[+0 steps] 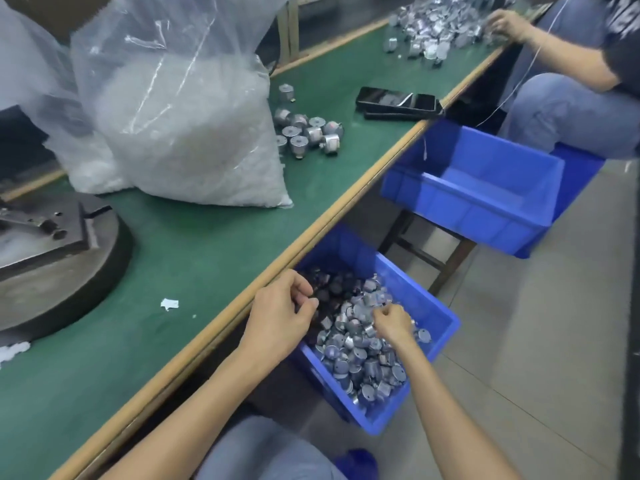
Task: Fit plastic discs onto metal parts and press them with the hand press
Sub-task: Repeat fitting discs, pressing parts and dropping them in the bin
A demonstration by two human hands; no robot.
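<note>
A blue bin (440,317) beside the bench edge is full of small silver metal parts (360,355). Both my hands reach into it. My left hand (282,317) hovers over the bin's near corner with fingers curled around dark parts. My right hand (393,323) digs into the pile with curled fingers, gripping metal parts. A big clear bag of white plastic discs (187,133) stands on the green bench. The hand press base (52,254), a round grey plate, sits at the left. A small cluster of metal parts (308,131) lies next to the bag.
A second blue bin (478,192), seemingly empty, stands on a stool further along. Two black phones (398,102) lie near the bench edge. Another person (571,64) sits at the far right, handling a heap of metal parts (436,29). A white scrap (169,303) lies on the mat.
</note>
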